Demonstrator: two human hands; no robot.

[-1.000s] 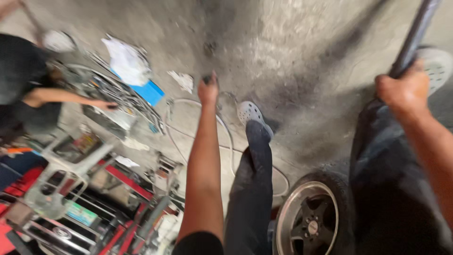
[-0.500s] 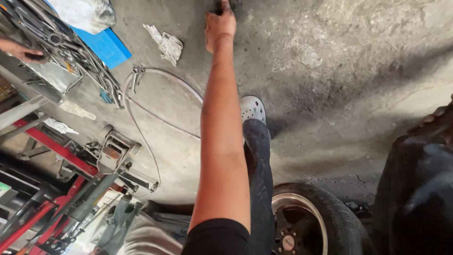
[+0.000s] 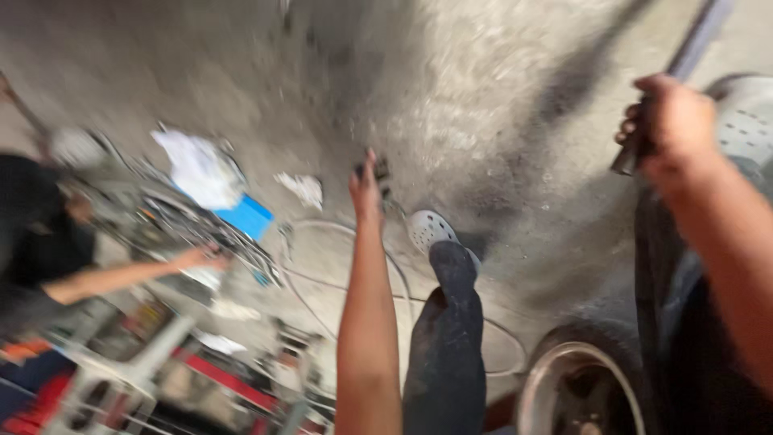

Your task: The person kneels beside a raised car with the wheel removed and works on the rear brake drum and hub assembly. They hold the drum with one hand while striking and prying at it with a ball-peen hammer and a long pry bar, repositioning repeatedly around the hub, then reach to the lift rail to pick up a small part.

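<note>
My left hand stretches down to the concrete floor, fingers at a small dark object; blur hides whether it grips it. My right hand is at the upper right, closed around a long dark bar that runs up out of view. My leg in dark trousers and a white perforated clog lie just right of the left arm. A car wheel with a light rim sits at the bottom right, below the right arm.
A person in black crouches at the left, one hand on a rack of tools. A blue sheet, white rags and a thin hose lie on the floor. A red and grey metal frame stands bottom left.
The view has swung back, so my right hand on the bar and the person at the left show again. My left hand stays stretched to the floor by the dark object.
</note>
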